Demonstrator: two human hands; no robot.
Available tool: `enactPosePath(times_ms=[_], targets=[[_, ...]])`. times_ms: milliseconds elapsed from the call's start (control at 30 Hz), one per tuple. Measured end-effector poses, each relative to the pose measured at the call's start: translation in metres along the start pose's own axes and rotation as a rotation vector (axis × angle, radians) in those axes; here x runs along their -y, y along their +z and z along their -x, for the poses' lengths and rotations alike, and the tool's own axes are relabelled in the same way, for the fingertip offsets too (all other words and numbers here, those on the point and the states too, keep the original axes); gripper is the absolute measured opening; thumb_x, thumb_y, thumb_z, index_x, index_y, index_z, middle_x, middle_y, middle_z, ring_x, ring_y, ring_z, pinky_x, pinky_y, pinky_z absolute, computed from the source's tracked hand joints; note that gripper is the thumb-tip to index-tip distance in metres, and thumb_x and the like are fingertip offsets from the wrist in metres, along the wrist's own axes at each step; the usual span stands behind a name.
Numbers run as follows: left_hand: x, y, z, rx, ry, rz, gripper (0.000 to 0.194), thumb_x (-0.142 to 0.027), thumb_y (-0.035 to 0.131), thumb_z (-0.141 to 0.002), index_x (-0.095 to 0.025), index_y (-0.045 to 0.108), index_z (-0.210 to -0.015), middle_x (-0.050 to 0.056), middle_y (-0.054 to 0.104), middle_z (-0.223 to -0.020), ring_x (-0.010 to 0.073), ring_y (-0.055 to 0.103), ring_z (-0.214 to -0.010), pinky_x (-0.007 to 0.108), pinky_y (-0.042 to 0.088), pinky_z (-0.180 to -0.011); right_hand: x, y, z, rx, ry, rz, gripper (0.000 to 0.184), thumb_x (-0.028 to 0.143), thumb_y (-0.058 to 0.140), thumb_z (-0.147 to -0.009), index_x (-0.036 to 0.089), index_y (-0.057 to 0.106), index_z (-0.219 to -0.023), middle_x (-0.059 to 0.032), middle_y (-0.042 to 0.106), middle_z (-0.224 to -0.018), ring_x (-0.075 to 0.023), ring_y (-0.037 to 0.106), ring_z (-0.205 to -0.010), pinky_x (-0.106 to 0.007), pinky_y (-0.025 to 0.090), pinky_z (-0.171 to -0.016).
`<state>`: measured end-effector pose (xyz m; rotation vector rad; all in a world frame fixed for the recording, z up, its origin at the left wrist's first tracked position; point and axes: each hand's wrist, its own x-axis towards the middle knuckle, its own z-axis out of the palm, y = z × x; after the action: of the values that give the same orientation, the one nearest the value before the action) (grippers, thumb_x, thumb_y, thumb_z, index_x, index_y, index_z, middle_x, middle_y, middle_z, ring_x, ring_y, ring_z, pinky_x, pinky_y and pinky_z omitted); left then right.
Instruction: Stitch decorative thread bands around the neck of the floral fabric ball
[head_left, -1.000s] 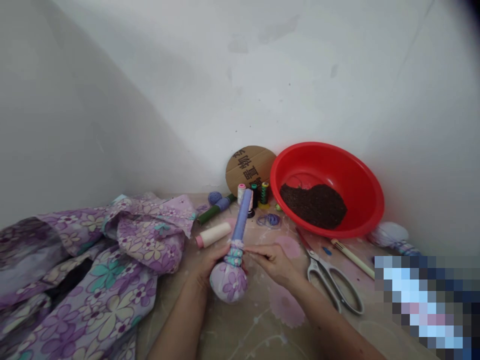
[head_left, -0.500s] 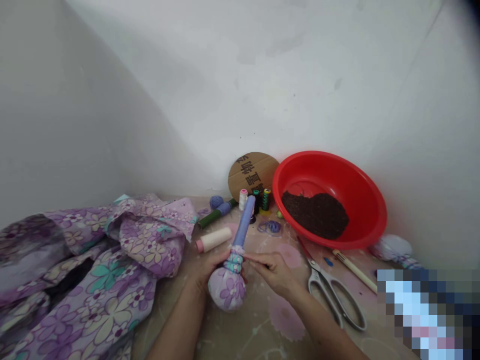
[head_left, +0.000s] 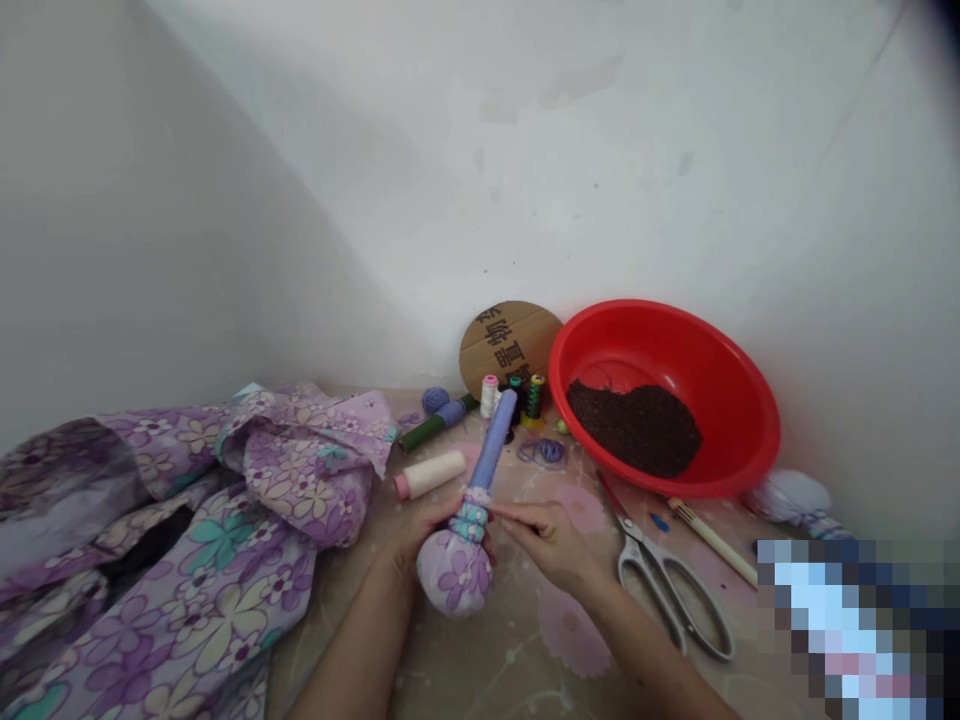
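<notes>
Gripping a flowery cloth ball (head_left: 454, 574) in the curled left hand (head_left: 429, 534), the right hand (head_left: 549, 546) pinches its tied neck (head_left: 470, 520).

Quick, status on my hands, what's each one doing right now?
Left hand: closed, holding the floral cloth bundle at its neck.
Right hand: curled against that neck; grip cannot be told.

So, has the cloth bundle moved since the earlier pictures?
Yes, slightly: measured against the red plastic basin, the flowered cloth bundle has shifted left, and its blue roll now leans further right.
</notes>
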<state>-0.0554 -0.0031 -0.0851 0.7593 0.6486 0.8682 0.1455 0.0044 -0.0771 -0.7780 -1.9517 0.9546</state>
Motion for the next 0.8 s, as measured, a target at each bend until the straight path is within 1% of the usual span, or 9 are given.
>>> enactPosePath(times_ms=[100, 200, 367, 433, 600, 733, 800], targets=[[-0.002, 0.000, 0.000, -0.002, -0.052, -0.003, 0.036, -0.046, 0.063, -0.072, -0.011, 0.064, -0.081, 0.007, 0.064, -0.061, 0.0217, 0.064, -0.062, 0.037, 0.049, -0.069, 0.001, -0.001, 0.000, 0.010, -0.006, 0.000, 0.029, 0.024, 0.053, -0.083, 0.023, 0.070, -0.106, -0.0034, 0.072, -0.101, -0.0215, 0.070, -0.089, -0.035, 0.056, -0.079], [-0.003, 0.001, 0.000, -0.001, -0.050, -0.006, 0.038, -0.048, 0.066, -0.069, -0.012, 0.064, -0.079, 0.006, 0.063, -0.059, 0.0212, 0.064, -0.060, 0.035, 0.049, -0.067, 0.000, -0.001, 0.000, 0.016, 0.003, -0.010, 0.028, 0.025, 0.052, -0.084, 0.023, 0.070, -0.106, -0.0032, 0.072, -0.102, -0.0215, 0.070, -0.089, -0.035, 0.056, -0.079], [-0.004, 0.003, 0.002, -0.077, -0.043, -0.007, 0.025, -0.039, 0.064, -0.073, -0.014, 0.065, -0.074, 0.005, 0.064, -0.058, 0.0206, 0.065, -0.064, 0.031, 0.049, -0.066, -0.001, -0.003, 0.000, 0.025, 0.006, -0.008, 0.027, 0.027, 0.054, -0.084, 0.025, 0.070, -0.105, -0.0028, 0.072, -0.100, -0.0217, 0.070, -0.088, -0.034, 0.056, -0.078], [-0.004, 0.005, 0.003, -0.080, -0.047, -0.007, 0.025, -0.038, 0.061, -0.075, -0.014, 0.066, -0.076, 0.006, 0.063, -0.056, 0.0216, 0.065, -0.063, 0.033, 0.049, -0.066, -0.001, -0.003, 0.000, 0.025, 0.006, -0.011, 0.026, 0.028, 0.055, -0.083, 0.025, 0.071, -0.104, -0.0026, 0.072, -0.099, -0.0217, 0.070, -0.087, -0.034, 0.057, -0.077], [-0.001, 0.009, 0.005, -0.041, -0.040, 0.011, 0.032, -0.043, 0.054, -0.078, -0.013, 0.065, -0.077, 0.006, 0.061, -0.053, 0.0239, 0.065, -0.060, 0.040, 0.049, -0.068, -0.002, -0.001, 0.000, -0.012, 0.020, -0.042, 0.024, 0.033, 0.057, -0.083, 0.027, 0.073, -0.099, -0.0022, 0.073, -0.095, -0.0219, 0.071, -0.085, -0.034, 0.057, -0.077], [-0.002, 0.011, 0.006, -0.010, -0.060, 0.023, 0.032, -0.044, 0.056, -0.076, -0.013, 0.065, -0.074, 0.006, 0.062, -0.054, 0.0248, 0.066, -0.063, 0.040, 0.049, -0.070, -0.001, 0.003, 0.001, -0.059, 0.025, -0.080, 0.022, 0.034, 0.059, -0.082, 0.025, 0.075, -0.094, -0.0035, 0.074, -0.091, -0.0220, 0.071, -0.082, -0.033, 0.057, -0.076], [-0.001, 0.012, 0.007, -0.014, -0.064, 0.027, 0.033, -0.045, 0.057, -0.075, -0.013, 0.065, -0.074, 0.007, 0.062, -0.053, 0.0257, 0.066, -0.065, 0.040, 0.049, -0.070, -0.001, 0.004, 0.001, -0.083, 0.021, -0.087, 0.021, 0.033, 0.059, -0.082, 0.024, 0.075, -0.093, -0.0044, 0.075, -0.088, -0.0217, 0.071, -0.080, -0.033, 0.057, -0.075]])
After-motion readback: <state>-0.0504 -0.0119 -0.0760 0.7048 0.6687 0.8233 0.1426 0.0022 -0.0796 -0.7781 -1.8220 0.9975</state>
